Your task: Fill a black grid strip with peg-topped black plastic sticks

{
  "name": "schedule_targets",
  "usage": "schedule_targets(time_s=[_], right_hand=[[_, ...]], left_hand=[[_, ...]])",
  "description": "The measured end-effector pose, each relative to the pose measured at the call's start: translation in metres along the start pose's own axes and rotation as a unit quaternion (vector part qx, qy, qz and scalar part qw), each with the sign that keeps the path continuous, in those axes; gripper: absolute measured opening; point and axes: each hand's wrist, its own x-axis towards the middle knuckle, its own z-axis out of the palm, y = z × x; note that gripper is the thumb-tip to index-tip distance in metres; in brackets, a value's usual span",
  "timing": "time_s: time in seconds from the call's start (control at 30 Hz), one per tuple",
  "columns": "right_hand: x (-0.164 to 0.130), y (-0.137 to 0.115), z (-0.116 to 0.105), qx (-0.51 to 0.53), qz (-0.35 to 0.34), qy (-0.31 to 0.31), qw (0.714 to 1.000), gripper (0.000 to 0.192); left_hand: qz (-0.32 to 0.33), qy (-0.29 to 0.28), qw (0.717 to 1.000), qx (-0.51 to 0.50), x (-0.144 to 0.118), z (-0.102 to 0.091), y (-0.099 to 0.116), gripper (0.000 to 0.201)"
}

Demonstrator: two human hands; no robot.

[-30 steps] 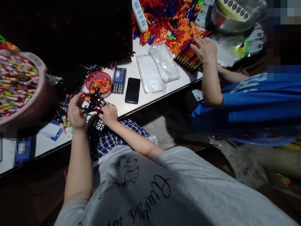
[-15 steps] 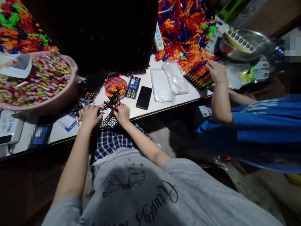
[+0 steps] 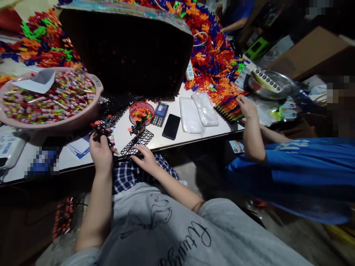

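Head view looks down on a white table (image 3: pixel 194 138) where the left hand (image 3: pixel 101 153) is clenched around a bunch of small black sticks with orange tips (image 3: pixel 100 130), lifted just above the table edge. That bunch sticks out of the fist toward about 11 o'clock, its long axis running from 5 to 11 o'clock, orange tips at the far end. The right hand (image 3: pixel 146 159) lies flat with its fingers loose and spread, the fingertips resting on the near end of a black perforated tray (image 3: pixel 138 141); it grips nothing. This tray stretches from 7 to 1 o'clock, and at its far end a small cluster of upright sticks (image 3: pixel 137 126) stands in the holes, at roughly 12 o'clock from the right fingers and at 2 o'clock from the left fist. Of the two, the right hand is nearer the tray, touching it, while the left sits just beside its near corner. A red basket of coloured bits (image 3: pixel 142 112) lies beyond the cluster, a phone (image 3: pixel 171 126) at 3 o'clock from it. Another person's hand (image 3: pixel 247 108) works apart at the far right.
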Motion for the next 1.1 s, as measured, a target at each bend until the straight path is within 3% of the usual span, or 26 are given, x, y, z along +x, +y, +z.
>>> schedule_targets(time_s=[0.07,0.17,0.47,0.6,0.77,0.97,1.03,1.1], right_hand=[[0.002,-0.006,0.007,0.032,0.0,-0.013,0.999,0.03],[0.005,-0.006,0.016,0.054,0.005,0.006,0.999,0.018],[0.0,0.004,0.025,0.053,0.019,0.02,0.998,0.016],[0.008,0.022,0.027,0.01,0.014,0.011,1.0,0.016],[0.029,0.046,0.02,-0.047,0.0,0.016,0.999,0.016],[0.04,0.047,0.013,0.0,-0.111,-0.085,0.99,0.019],[0.04,0.048,0.015,0.017,-0.097,-0.086,0.991,0.019],[0.04,0.049,0.019,0.005,-0.041,-0.048,0.998,0.02]], left_hand=[[-0.01,-0.009,0.999,-0.03,-0.017,0.006,0.008,0.042],[-0.014,-0.012,0.999,-0.038,-0.032,0.015,0.013,0.047],[-0.03,-0.005,0.998,-0.063,-0.034,0.022,0.004,0.052],[0.003,-0.071,0.997,-0.001,-0.034,0.012,-0.017,0.058],[-0.055,-0.113,0.991,0.041,-0.038,0.002,-0.049,0.054],[-0.016,-0.109,0.994,-0.018,-0.024,0.001,-0.037,0.055],[-0.012,-0.096,0.995,-0.023,-0.013,0.002,-0.034,0.048],[-0.006,-0.075,0.997,-0.013,-0.003,0.006,-0.035,0.04]])
